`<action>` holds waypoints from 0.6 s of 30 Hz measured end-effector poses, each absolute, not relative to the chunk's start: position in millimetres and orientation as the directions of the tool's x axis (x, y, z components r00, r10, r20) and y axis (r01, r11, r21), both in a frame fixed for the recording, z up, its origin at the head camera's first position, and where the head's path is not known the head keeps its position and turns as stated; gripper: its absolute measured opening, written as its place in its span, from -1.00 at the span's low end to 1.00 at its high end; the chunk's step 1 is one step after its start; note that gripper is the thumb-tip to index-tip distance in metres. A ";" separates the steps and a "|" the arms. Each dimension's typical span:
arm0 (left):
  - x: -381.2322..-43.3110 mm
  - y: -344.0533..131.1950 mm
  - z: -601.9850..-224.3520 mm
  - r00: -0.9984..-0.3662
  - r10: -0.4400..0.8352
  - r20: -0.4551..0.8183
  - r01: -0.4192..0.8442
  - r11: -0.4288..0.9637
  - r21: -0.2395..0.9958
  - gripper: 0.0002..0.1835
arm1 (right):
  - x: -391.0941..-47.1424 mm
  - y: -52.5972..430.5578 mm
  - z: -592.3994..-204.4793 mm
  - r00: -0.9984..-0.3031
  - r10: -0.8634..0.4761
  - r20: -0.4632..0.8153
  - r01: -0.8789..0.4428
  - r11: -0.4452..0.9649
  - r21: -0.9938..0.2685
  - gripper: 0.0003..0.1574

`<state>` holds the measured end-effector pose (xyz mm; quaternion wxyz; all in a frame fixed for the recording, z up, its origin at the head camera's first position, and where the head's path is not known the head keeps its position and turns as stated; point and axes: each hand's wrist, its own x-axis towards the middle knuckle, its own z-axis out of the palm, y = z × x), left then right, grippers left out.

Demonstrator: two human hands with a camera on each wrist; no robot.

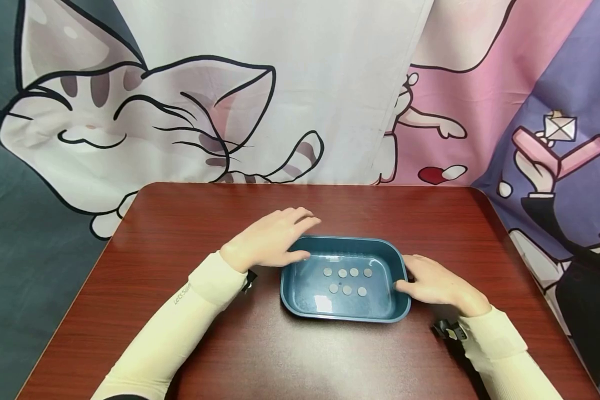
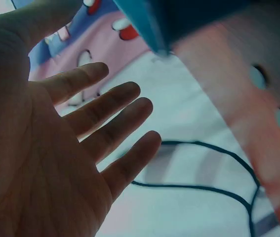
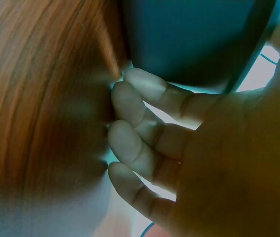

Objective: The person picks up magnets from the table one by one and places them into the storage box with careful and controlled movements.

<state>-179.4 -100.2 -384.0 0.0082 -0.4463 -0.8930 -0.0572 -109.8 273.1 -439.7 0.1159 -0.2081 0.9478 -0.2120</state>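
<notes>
A blue rectangular box (image 1: 345, 318) stands on the table, with several small silvery discs (image 1: 347, 290) like coins on its floor. My right hand (image 1: 437, 282) holds the box's right end, thumb over the rim and fingers outside. In the right wrist view, the bent fingers (image 3: 130, 143) are low beside the box wall (image 3: 189, 44), near the tabletop. Fingers spread, my left hand (image 1: 270, 236) hovers at the box's upper left corner, holding nothing. The left wrist view shows its palm (image 2: 46, 163) below a box corner (image 2: 179, 19). Two pale discs (image 2: 258, 76) appear at that view's right side.
A reddish-brown wooden table (image 1: 220, 355) lies under everything. Behind it hangs a curtain (image 1: 300, 89) printed with cartoon cats. Small dark cameras (image 1: 447, 329) are worn at both wrists.
</notes>
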 end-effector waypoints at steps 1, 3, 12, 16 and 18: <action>-181.6 -104.7 -385.8 -0.612 0.788 0.067 0.790 0.603 0.110 -0.23 | -109.8 273.1 -439.7 -0.886 -0.444 -0.130 -0.346 0.823 -0.451 -0.61; -185.8 -113.7 -389.6 -0.630 0.773 0.068 0.774 0.618 0.138 -0.23 | -109.8 273.5 -440.2 -0.885 -0.448 -0.127 -0.349 0.819 -0.456 -0.59; -202.2 -139.8 -406.6 -0.686 0.724 0.077 0.723 0.666 0.182 -0.34 | -110.6 274.3 -441.4 -0.883 -0.455 -0.114 -0.361 0.814 -0.454 -0.64; -209.6 -144.3 -415.2 -0.687 0.724 0.065 0.720 0.666 0.195 -0.37 | -110.7 274.7 -443.7 -0.888 -0.445 -0.117 -0.353 0.822 -0.447 -0.65; -213.1 -145.7 -420.1 -0.689 0.722 0.054 0.716 0.668 0.205 -0.38 | -110.9 274.8 -444.4 -0.888 -0.444 -0.121 -0.352 0.824 -0.444 -0.65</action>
